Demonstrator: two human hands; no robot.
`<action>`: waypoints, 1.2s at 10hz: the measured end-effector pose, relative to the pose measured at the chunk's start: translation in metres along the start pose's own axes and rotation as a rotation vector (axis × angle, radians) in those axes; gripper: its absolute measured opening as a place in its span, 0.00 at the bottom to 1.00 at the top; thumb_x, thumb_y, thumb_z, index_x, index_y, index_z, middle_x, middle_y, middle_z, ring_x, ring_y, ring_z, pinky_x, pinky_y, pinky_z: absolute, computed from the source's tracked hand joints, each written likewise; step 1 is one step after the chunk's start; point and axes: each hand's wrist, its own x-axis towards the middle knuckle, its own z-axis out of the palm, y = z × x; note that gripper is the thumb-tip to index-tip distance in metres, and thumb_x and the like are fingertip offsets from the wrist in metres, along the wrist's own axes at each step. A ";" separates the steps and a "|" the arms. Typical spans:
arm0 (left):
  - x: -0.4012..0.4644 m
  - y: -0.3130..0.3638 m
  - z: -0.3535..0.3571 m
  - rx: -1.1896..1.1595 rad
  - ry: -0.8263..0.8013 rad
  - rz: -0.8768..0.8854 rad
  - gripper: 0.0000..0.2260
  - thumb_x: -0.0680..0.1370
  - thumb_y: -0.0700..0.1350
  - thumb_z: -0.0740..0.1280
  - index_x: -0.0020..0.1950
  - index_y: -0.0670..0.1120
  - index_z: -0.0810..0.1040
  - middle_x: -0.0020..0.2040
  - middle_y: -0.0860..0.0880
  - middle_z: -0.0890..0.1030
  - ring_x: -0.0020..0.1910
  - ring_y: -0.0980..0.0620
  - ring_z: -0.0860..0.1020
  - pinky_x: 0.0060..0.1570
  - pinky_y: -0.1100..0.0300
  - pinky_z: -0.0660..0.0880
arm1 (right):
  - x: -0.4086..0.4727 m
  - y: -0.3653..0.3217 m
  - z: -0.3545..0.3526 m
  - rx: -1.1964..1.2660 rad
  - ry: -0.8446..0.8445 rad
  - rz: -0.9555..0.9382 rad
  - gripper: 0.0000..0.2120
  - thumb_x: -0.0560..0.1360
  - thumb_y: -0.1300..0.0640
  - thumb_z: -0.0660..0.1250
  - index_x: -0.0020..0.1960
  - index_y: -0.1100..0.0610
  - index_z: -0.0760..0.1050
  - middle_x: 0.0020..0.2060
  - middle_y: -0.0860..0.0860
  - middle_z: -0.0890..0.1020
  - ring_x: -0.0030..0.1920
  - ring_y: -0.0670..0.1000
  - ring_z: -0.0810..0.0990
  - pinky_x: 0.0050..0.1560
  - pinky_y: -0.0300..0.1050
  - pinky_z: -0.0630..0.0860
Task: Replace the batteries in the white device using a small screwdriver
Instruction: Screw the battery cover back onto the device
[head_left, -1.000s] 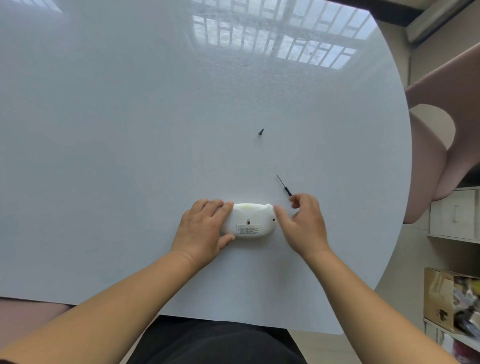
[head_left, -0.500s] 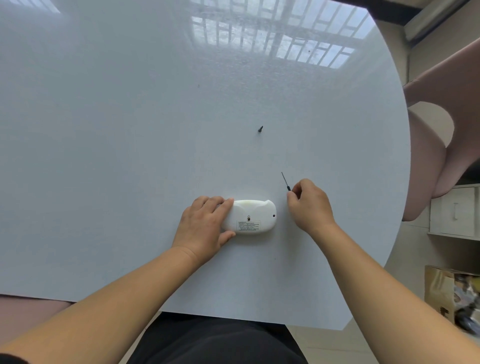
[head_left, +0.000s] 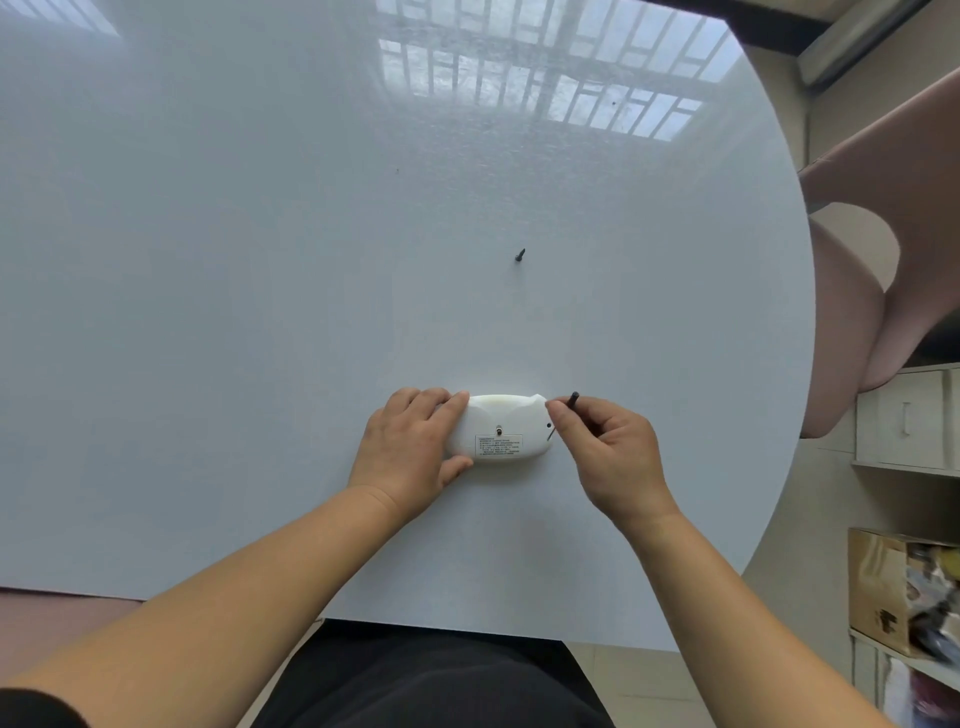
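Observation:
The white device (head_left: 501, 428) lies back side up on the white table (head_left: 260, 312), with a printed label and a small hole at its right end. My left hand (head_left: 413, 452) grips the device's left end, fingers over the top and thumb under the near edge. My right hand (head_left: 605, 449) pinches the small black screwdriver (head_left: 572, 400), handle end up. Its thin tip points down at the hole on the device's right end. A small black screw (head_left: 520, 255) lies loose farther back on the table.
The table's rounded edge runs down the right side. Beyond it stand a pink chair (head_left: 883, 260), white drawers (head_left: 909, 415) and a cardboard box (head_left: 893, 587) on shelves. My dark-clothed lap is under the near edge.
My right hand picked the screwdriver up off the table and brought it to the device's right end, tip down. My left hand kept its hold on the device.

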 end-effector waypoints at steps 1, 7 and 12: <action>0.000 0.000 0.000 0.006 0.001 0.002 0.32 0.72 0.61 0.67 0.73 0.54 0.62 0.66 0.55 0.70 0.65 0.48 0.65 0.61 0.53 0.69 | -0.007 0.003 0.010 0.039 -0.021 0.054 0.07 0.77 0.58 0.67 0.40 0.55 0.81 0.31 0.48 0.82 0.31 0.46 0.78 0.33 0.39 0.76; 0.000 0.000 0.000 -0.009 0.018 0.009 0.32 0.71 0.60 0.69 0.72 0.52 0.64 0.66 0.54 0.71 0.64 0.48 0.66 0.60 0.53 0.69 | -0.012 0.018 0.027 -0.108 -0.120 -0.003 0.10 0.77 0.62 0.64 0.44 0.48 0.77 0.40 0.46 0.84 0.45 0.45 0.82 0.51 0.43 0.78; 0.000 0.001 -0.001 -0.010 0.016 0.003 0.32 0.71 0.60 0.69 0.72 0.52 0.64 0.65 0.54 0.71 0.64 0.48 0.66 0.61 0.52 0.69 | -0.012 0.018 0.031 -0.422 -0.112 -0.176 0.04 0.77 0.60 0.65 0.46 0.52 0.77 0.38 0.47 0.82 0.39 0.49 0.79 0.42 0.46 0.77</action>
